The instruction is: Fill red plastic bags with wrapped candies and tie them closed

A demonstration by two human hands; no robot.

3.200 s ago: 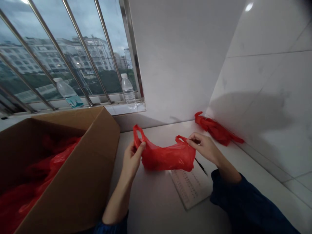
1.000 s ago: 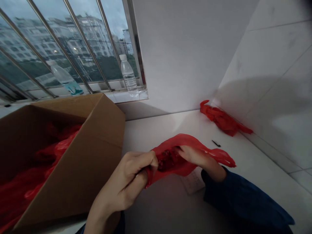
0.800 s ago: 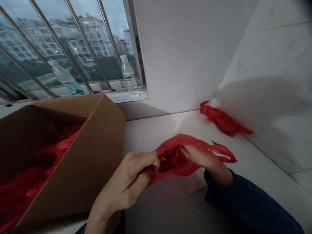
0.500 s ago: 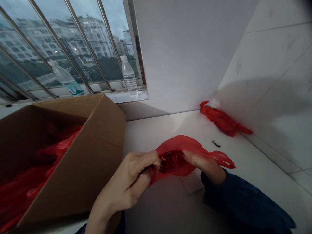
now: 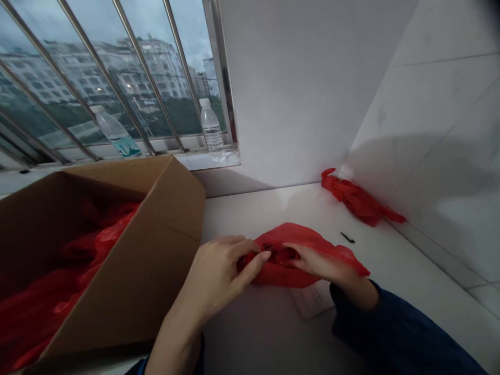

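A red plastic bag [image 5: 289, 278] lies low on the white tabletop, its mouth spread toward me. Over its left edge is my left hand [image 5: 219, 271], thumb and index finger apart and touching the plastic. From the right, my right hand [image 5: 316, 262] reaches into the mouth, its fingers and thumb curled around crumpled red material; what exactly they hold is unclear. Between the hands, a small dark patterned patch [image 5: 267, 246] shows inside the bag. Part of a pale printed sheet [image 5: 310, 302] sticks out from under the bag's near side.
A large open cardboard box [image 5: 172, 229] holding red plastic bags [image 5: 105, 234] stands at left. Another red bag [image 5: 357, 203] lies against the right wall, near a small black-and-white object [image 5: 347, 237]. Two clear bottles [image 5: 212, 133] stand by the barred window.
My left hand has loosened its pinch on the bag's edge, its thumb now stretched out. The bag has sunk flatter, and my right hand's fingers have come into sight inside the mouth.
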